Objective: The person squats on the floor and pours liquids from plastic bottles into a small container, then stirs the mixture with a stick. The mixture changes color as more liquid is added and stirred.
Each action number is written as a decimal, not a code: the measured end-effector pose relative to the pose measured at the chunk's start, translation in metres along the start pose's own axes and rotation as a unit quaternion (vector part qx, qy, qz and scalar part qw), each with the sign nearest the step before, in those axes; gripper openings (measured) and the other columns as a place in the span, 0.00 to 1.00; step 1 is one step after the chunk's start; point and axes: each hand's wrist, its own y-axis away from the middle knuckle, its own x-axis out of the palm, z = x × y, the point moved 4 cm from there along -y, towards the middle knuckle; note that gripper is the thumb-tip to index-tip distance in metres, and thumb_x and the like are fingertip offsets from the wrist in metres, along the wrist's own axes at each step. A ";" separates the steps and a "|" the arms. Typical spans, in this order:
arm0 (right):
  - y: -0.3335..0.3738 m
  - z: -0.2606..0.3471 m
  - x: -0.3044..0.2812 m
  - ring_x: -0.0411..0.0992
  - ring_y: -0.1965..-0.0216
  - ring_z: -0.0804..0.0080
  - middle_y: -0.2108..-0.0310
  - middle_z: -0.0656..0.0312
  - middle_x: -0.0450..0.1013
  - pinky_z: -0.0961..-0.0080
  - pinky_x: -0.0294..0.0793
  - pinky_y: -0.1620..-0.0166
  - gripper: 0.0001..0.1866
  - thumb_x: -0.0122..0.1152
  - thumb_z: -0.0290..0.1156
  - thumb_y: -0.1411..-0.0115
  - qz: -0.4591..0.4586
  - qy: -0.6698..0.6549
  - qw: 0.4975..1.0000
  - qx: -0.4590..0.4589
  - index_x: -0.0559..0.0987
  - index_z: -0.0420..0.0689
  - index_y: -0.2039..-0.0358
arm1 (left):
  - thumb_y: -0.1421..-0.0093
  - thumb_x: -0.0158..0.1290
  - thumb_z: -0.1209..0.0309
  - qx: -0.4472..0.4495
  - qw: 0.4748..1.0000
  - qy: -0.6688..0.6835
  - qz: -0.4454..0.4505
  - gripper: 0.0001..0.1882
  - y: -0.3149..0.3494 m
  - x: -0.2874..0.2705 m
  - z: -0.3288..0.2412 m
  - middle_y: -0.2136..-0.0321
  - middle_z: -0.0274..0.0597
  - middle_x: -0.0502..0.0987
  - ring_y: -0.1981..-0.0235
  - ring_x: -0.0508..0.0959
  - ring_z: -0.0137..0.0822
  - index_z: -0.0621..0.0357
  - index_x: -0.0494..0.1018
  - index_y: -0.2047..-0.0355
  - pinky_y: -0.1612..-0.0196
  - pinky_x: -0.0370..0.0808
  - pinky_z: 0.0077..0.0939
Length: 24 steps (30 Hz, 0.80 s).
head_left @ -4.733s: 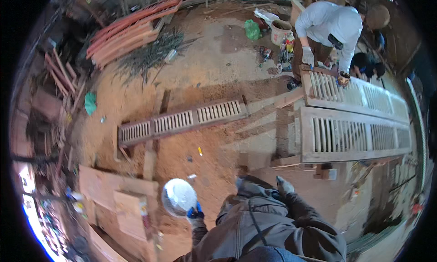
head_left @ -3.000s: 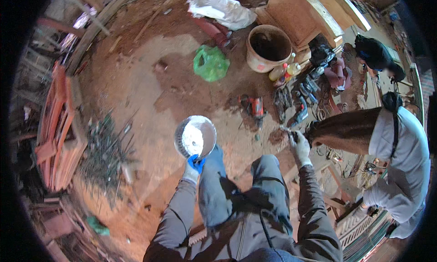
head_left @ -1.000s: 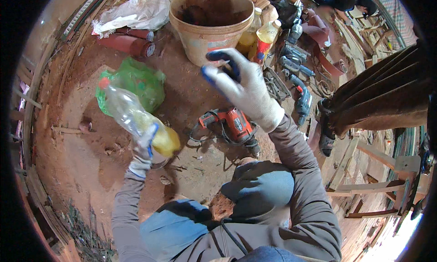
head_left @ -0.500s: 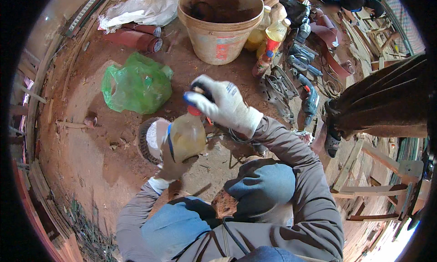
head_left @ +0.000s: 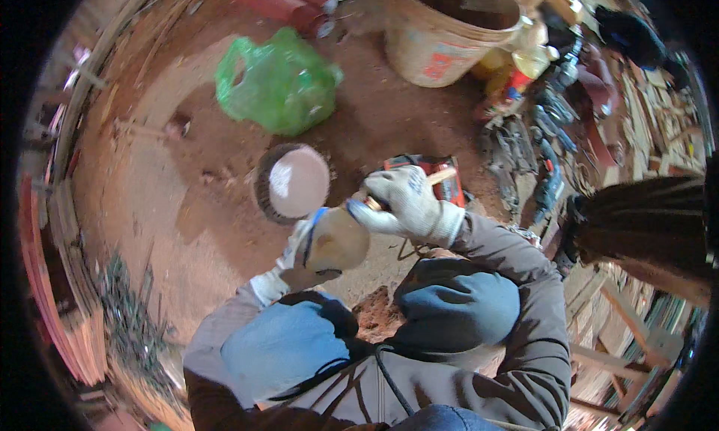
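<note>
My left hand (head_left: 288, 262), in a white and blue work glove, is closed round a clear plastic bottle (head_left: 337, 240) of cloudy yellowish liquid, tilted above my knees. My right hand (head_left: 404, 202), gloved the same way, is closed at the bottle's neck, its fingertips touching there. A pale wooden stick (head_left: 442, 175) juts from the right glove; its other end is mostly covered by the fingers. The bottle's cap is hidden behind the right hand. Just beyond the left hand stands a round, dark-rimmed container (head_left: 299, 182) of pinkish material with a white patch.
A red and black case (head_left: 427, 165) lies behind my right hand. Farther off are a green plastic bag (head_left: 281, 83), a dirty bucket (head_left: 442, 53) and several bottles. Power tools (head_left: 550, 176) lie at right, near another person's leg (head_left: 644, 221). Thin dark scraps (head_left: 135, 326) cover the left ground.
The view has shifted, so the ground things sit farther right and the bag and bucket higher. The red cap has gone out of sight behind the right hand, and the wooden stick now shows.
</note>
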 end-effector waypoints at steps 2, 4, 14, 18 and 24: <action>0.000 0.020 0.002 0.75 0.77 0.55 0.79 0.58 0.72 0.57 0.70 0.74 0.21 0.65 0.49 0.43 0.053 0.007 0.993 -0.104 0.72 0.47 0.81 | 0.57 0.75 0.62 -0.062 0.982 0.168 0.060 0.47 0.013 0.009 -0.003 0.45 0.48 0.76 0.46 0.77 0.47 0.57 0.68 0.37 0.42 0.73 0.43; 0.003 0.038 0.002 0.75 0.75 0.57 0.75 0.58 0.73 0.58 0.70 0.74 0.21 0.67 0.52 0.44 0.027 0.009 0.971 -0.237 0.73 0.48 0.78 | 0.57 0.74 0.63 -0.164 0.959 0.175 0.154 0.46 0.015 0.009 -0.027 0.43 0.51 0.74 0.43 0.74 0.53 0.54 0.68 0.36 0.40 0.71 0.46; 0.025 0.015 0.036 0.78 0.66 0.55 0.60 0.57 0.75 0.59 0.77 0.69 0.20 0.71 0.39 0.47 0.244 0.113 0.947 -0.175 0.75 0.51 0.55 | 0.59 0.75 0.65 -0.148 0.986 -0.024 0.071 0.61 0.069 -0.015 0.057 0.45 0.52 0.66 0.44 0.70 0.54 0.52 0.53 0.27 0.42 0.70 0.49; 0.007 0.019 0.037 0.78 0.65 0.53 0.59 0.57 0.74 0.58 0.78 0.66 0.25 0.72 0.33 0.51 0.205 0.054 0.969 -0.126 0.75 0.51 0.51 | 0.62 0.75 0.63 -0.205 0.973 -0.092 0.055 0.64 0.085 -0.030 0.078 0.45 0.54 0.66 0.44 0.69 0.59 0.45 0.51 0.26 0.41 0.69 0.51; -0.003 -0.001 0.038 0.78 0.62 0.52 0.61 0.53 0.78 0.64 0.77 0.59 0.24 0.74 0.38 0.44 0.106 -0.013 0.993 0.040 0.77 0.42 0.51 | 0.58 0.72 0.63 -0.280 0.956 -0.087 -0.013 0.59 0.095 -0.047 0.078 0.47 0.53 0.67 0.45 0.70 0.57 0.45 0.53 0.26 0.41 0.68 0.51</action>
